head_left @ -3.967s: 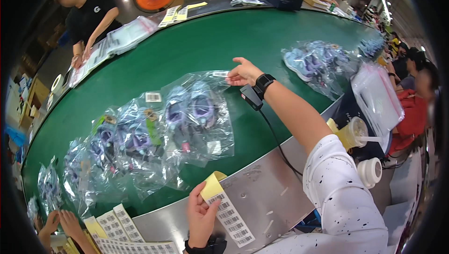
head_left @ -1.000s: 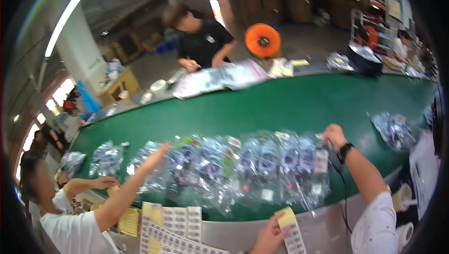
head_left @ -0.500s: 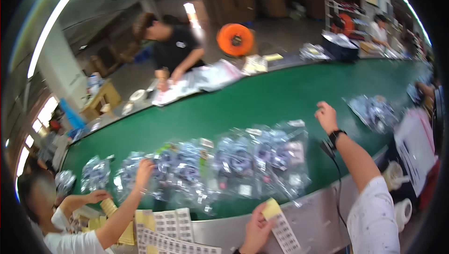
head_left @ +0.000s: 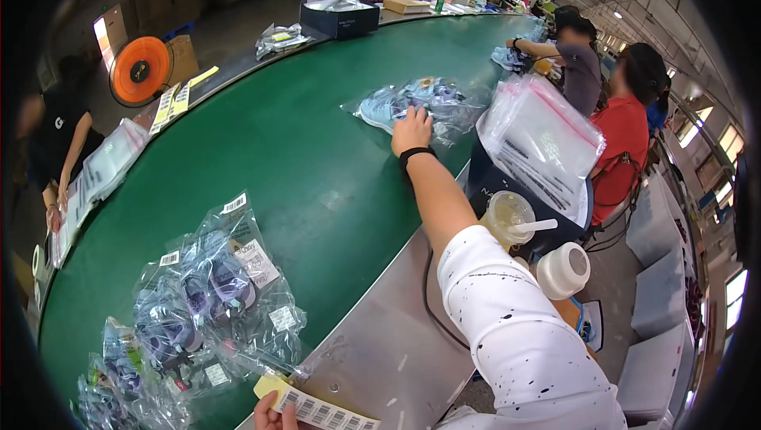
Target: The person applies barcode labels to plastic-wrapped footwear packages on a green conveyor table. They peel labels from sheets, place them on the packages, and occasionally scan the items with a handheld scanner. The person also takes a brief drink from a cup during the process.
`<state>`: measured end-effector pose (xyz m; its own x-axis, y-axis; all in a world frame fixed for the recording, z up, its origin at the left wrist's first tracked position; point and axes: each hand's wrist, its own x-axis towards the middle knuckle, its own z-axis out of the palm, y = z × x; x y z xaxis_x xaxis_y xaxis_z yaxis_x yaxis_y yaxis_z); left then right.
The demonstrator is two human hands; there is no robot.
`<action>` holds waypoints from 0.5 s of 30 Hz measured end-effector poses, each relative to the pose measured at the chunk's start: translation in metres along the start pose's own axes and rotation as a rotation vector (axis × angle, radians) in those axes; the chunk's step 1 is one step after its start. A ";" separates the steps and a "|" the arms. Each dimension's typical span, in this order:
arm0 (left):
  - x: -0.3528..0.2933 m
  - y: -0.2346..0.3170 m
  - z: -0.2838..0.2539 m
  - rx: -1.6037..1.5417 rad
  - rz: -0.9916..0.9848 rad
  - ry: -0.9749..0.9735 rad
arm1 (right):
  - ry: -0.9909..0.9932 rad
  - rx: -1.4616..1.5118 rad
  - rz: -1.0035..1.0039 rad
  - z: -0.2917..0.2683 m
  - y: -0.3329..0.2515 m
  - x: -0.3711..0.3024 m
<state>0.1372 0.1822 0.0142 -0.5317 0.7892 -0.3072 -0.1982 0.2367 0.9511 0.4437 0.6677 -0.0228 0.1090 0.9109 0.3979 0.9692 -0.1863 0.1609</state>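
My right hand (head_left: 412,130) stretches forward onto a clear plastic bag of light-blue shoes (head_left: 380,107) lying on the green conveyor belt (head_left: 317,160). Its fingers are curled over the near side of the bag; the fingertips are partly hidden. At the bottom edge my left hand (head_left: 276,412) pinches a strip of barcode labels (head_left: 329,412) with a yellow backing end. Just beyond that hand, several more bagged pairs of blue-purple shoes (head_left: 214,279) lie in a row on the belt. White stickers show on some of these bags.
Right of my arm stand a dark box with a stack of clear bags (head_left: 539,133), a lidded plastic cup with a straw (head_left: 509,212) and a white bottle (head_left: 563,270). Co-workers stand on both sides of the belt. A metal ledge (head_left: 388,343) borders it; a cable runs beneath my forearm.
The view has swung to the right. My right hand has gone from hovering above the belt to the single bag of shoes. My left hand keeps hold of the label strip.
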 end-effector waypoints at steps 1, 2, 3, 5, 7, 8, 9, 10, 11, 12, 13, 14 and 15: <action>0.005 -0.003 -0.003 -0.002 0.000 -0.012 | 0.059 -0.021 -0.070 0.010 0.005 -0.001; 0.008 -0.007 -0.006 -0.004 0.000 -0.023 | 0.118 -0.042 -0.142 0.019 0.011 -0.003; 0.011 -0.009 -0.008 -0.009 0.007 -0.026 | 0.184 -0.054 -0.220 0.022 0.010 -0.001; 0.013 -0.009 -0.009 0.012 -0.005 -0.040 | 0.065 -0.034 -0.158 0.029 0.004 0.003; 0.015 -0.007 -0.007 0.024 0.000 -0.059 | -0.063 0.014 -0.090 0.026 0.002 0.012; 0.015 -0.008 -0.006 0.026 0.007 -0.068 | 0.014 0.004 -0.097 0.025 0.000 0.013; 0.013 -0.007 -0.006 0.029 0.016 -0.068 | -0.021 0.034 -0.112 0.016 -0.008 0.014; 0.010 -0.005 -0.007 0.014 0.008 -0.072 | -0.058 0.066 -0.130 0.005 -0.019 0.013; 0.007 -0.003 -0.008 -0.002 0.001 -0.077 | -0.094 0.096 -0.147 -0.008 -0.030 0.010; 0.005 -0.001 -0.004 -0.025 -0.010 -0.127 | -0.058 0.111 -0.216 -0.006 -0.014 0.016; 0.003 0.001 -0.007 -0.011 -0.005 -0.134 | -0.062 0.178 -0.270 -0.025 -0.036 0.003; 0.002 0.002 -0.010 0.001 -0.001 -0.141 | -0.107 0.252 -0.300 -0.037 -0.060 -0.009; 0.002 0.000 -0.017 0.010 0.007 -0.144 | -0.166 0.287 -0.382 -0.057 -0.085 -0.025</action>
<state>0.1218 0.1741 0.0130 -0.4094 0.8639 -0.2934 -0.1861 0.2357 0.9538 0.3462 0.6398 0.0049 -0.2545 0.9448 0.2064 0.9658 0.2594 0.0033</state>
